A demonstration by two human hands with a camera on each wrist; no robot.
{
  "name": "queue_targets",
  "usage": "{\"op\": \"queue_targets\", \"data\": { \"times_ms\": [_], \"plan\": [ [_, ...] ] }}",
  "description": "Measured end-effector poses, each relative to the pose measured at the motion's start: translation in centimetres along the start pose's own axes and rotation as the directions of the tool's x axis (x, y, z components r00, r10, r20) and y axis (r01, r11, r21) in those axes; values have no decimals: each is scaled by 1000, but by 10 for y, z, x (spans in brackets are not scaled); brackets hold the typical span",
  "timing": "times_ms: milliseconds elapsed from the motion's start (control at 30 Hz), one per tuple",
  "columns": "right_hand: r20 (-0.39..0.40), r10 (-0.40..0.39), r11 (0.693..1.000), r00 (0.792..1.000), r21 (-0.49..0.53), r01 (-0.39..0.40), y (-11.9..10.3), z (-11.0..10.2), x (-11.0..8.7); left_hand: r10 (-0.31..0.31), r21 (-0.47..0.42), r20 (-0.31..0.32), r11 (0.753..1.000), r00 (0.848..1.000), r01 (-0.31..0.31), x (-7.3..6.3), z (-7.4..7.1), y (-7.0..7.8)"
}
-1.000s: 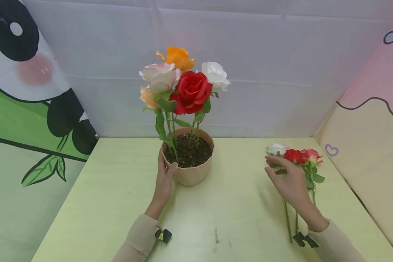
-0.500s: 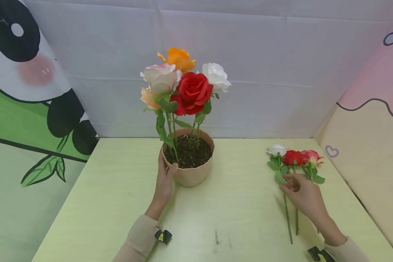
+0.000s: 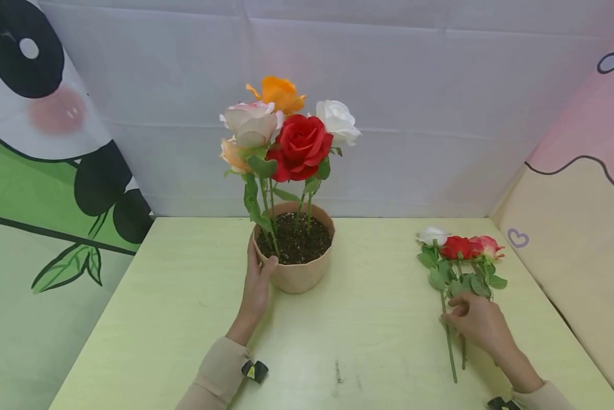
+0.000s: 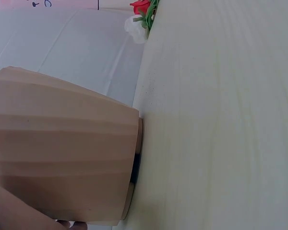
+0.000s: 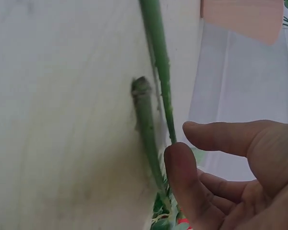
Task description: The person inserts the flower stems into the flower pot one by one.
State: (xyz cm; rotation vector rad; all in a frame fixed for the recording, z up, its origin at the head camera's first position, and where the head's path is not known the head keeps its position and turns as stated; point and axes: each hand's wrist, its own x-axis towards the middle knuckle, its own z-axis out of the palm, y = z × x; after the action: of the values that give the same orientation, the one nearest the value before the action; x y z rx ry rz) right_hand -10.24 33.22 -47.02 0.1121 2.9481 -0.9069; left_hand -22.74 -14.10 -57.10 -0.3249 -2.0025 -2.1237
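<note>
The flowerpot [image 3: 301, 276], faceted and pinkish tan, holds dark soil [image 3: 299, 242] and several upright roses. My left hand [image 3: 256, 287] grips its left side, thumb toward the front; its base rests on the table in the left wrist view. At right lie a white rose [image 3: 432, 234], a red rose [image 3: 457, 247] and a pink-red rose [image 3: 486, 246], stems toward me. Over these stems is my right hand [image 3: 479, 323], fingertips at the white rose's stem [image 3: 449, 353]. In the right wrist view, thumb and index finger are apart beside a green stem [image 5: 159, 57].
Behind the pale yellow table [image 3: 173, 319] hangs a light grey cloth [image 3: 414, 102]. Printed panels stand at both sides, the right one [image 3: 568, 239] close to the lying roses. The potted red rose [image 3: 301, 147] and orange rose [image 3: 281, 94] rise high above the pot.
My right hand has moved from the lying rose heads down toward me along the stems, uncovering blooms and leaves. The left hand and flowerpot stay in place.
</note>
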Motion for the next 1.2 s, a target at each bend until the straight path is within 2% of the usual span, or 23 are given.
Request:
{"op": "queue_targets", "data": {
  "times_ms": [33, 67, 100, 200, 267, 367, 433, 500, 533, 667, 800, 900, 1100, 1167, 1200],
  "plan": [
    [0, 1, 1000, 1000, -5, -1, 1, 1, 0, -12, -9, -1, 1000, 1000, 12, 0, 0, -1],
    [1, 2, 1000, 1000, -7, -2, 3, 2, 1, -17, -9, -5, 1000, 1000, 17, 3, -4, -13],
    [0, 2, 1000, 1000, -11, -2, 4, 2, 1, -19, -12, -8, 1000, 1000, 19, 3, -3, -13],
    [-7, -8, 1000, 1000, -25, 8, 8, 5, 3, -12, -7, -24, 1000, 1000, 11, 1, 0, -5],
    [-10, -11, 999, 1000, -31, 11, 10, 7, 3, 14, -9, -14, 1000, 1000, -15, -3, 3, 11],
    [-8, -11, 999, 1000, -35, 11, 10, 10, 5, 24, 1, -11, 1000, 1000, -24, -4, 3, 12],
    [-5, -3, 1000, 1000, -31, 3, 10, 10, 5, 10, -10, -15, 1000, 1000, -10, -3, 2, 9],
    [5, 16, 1000, 1000, -13, -15, 9, 10, 5, -21, -6, -26, 1000, 999, 21, 1, -2, -7],
    [12, 25, 1000, 1000, -2, -25, 9, 10, 5, -29, -6, -24, 1000, 999, 28, 2, -2, -9],
    [50, 93, 991, 994, 93, -97, 8, 7, 2, -26, -22, 5, 999, 1000, 26, 4, -5, -17],
    [85, 145, 961, 986, 224, -160, 6, 4, 0, -17, -69, 29, 997, 999, 19, 5, -6, -20],
    [102, 146, 942, 984, 289, -170, 5, 3, -1, -19, -67, 22, 998, 1000, 20, 4, -6, -19],
    [81, 115, 912, 990, 385, -138, -1, 3, -5, -17, -63, -4, 998, 1000, 16, 1, -1, -6],
    [61, 98, 902, 993, 417, -114, -4, 1, -7, 14, -62, 7, 998, 1000, -14, -3, 3, 10],
    [52, 90, 895, 995, 434, -103, -6, 0, -8, 20, -54, 8, 998, 1000, -20, -3, 3, 10]
  ]
}}
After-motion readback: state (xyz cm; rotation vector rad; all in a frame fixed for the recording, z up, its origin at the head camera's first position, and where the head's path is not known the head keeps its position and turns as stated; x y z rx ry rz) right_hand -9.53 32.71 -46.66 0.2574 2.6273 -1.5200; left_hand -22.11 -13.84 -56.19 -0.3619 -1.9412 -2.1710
